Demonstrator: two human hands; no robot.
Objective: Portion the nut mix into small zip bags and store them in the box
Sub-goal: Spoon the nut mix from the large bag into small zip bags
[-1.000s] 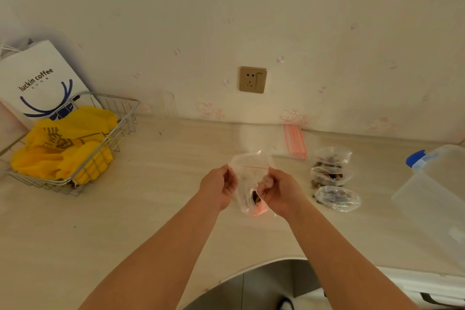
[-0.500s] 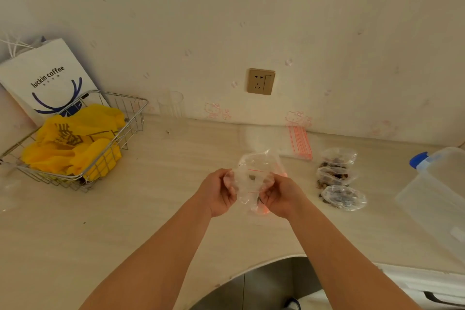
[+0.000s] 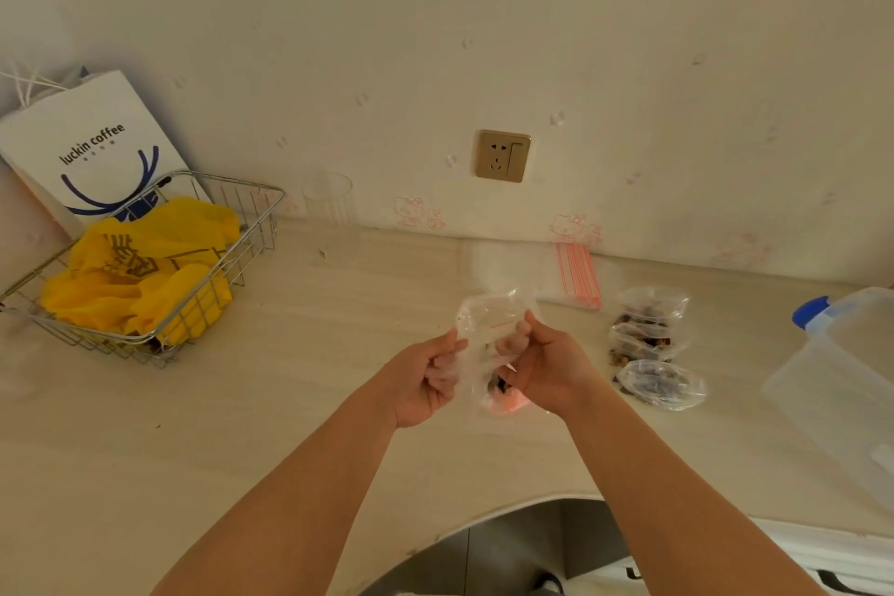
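- Fingers [image 3: 442,365] of the left hand [image 3: 425,378] curl round one side of a small clear plastic zip bag [image 3: 488,329]; the right hand [image 3: 546,368] pinches the other side, its fingers seen through the film.
- The bag is held above the pale wooden counter [image 3: 242,426], a few dark nuts low inside it.
- Three filled clear bags of nut mix [image 3: 650,344] lie just right of the hands.
- A stack of empty red-striped zip bags [image 3: 578,276] lies by the wall.
- A translucent plastic storage box with a blue clip [image 3: 841,382] sits far right.
- A wire basket [image 3: 227,266] holding yellow bags sits far left.
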